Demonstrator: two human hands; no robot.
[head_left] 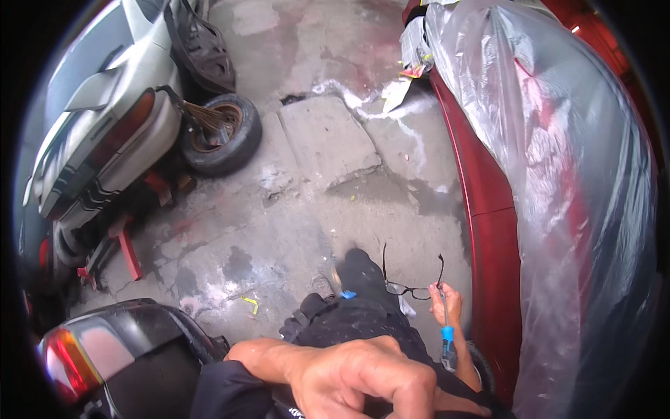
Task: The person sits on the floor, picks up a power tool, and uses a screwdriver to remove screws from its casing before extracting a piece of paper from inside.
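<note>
My right hand [448,304] is closed round a pair of black-framed eyeglasses [420,293] and a screwdriver [448,341]. The glasses have their temples unfolded and pointing away from me. Down along my wrist hangs the screwdriver's blue and dark handle, its metal shaft running up to my fingers. Large in the foreground, my left hand [366,377] is held close in, fingers bent inward. Whatever those fingers hold, if anything, is hidden behind the hand.
A red car panel [492,244] under clear plastic sheeting [558,174] runs along my right. To the left are a raised silver car body [115,115], a wheel [230,133] and red stands [125,248]. A dark car part with a tail light [73,359] lies near left. The concrete floor [328,140] is cracked.
</note>
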